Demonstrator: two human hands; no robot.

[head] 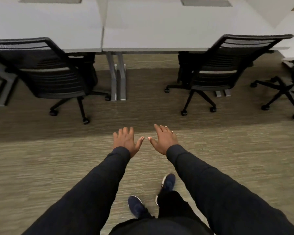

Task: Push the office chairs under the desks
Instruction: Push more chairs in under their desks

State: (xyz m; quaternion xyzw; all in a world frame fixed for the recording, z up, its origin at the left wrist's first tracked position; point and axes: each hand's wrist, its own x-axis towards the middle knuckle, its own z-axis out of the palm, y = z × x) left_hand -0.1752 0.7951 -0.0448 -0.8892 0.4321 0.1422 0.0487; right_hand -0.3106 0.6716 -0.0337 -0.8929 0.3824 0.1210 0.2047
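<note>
Two desks [143, 31] stood side by side ahead, left chair [46, 72] and right chair [224, 68] tucked partly under them, a third chair [285, 92] far right, both hands apart from them.

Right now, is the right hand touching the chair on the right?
Apart. The head view shows the right hand open in the air, with a plain strip of carpet between its fingertips and the right chair.
</note>
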